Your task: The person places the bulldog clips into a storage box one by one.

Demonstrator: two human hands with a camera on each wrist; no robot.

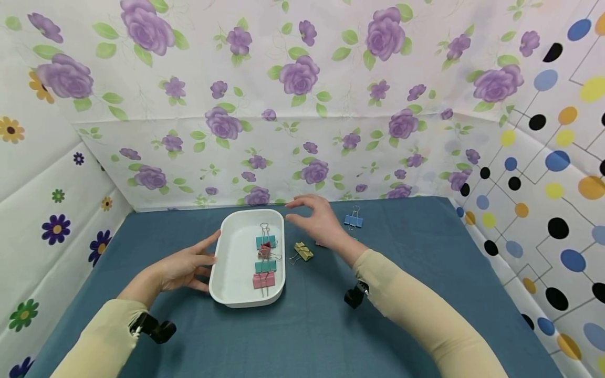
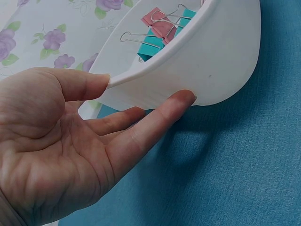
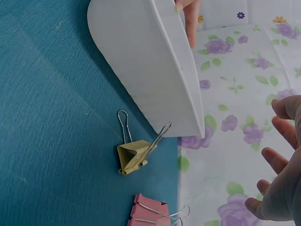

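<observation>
Left hand [image 2: 70, 146]: fingers spread, touching white tray [image 1: 236, 257], not clasping | right hand [image 1: 319, 220]: empty, fingers parted, near tray | teal, pink clips [image 1: 266, 267] inside | yellow clip [image 1: 304, 251] outside

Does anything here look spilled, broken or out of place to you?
Nothing looks spilled or broken. One mild oddity: in the white tray, the darker red clip sits askew between the two teal clips, turned differently from its neighbours.

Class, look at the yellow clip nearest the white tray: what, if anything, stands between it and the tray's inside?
Only the side wall of the white tray stands between the yellow clip and the tray's inside; nothing else visible does.
</observation>
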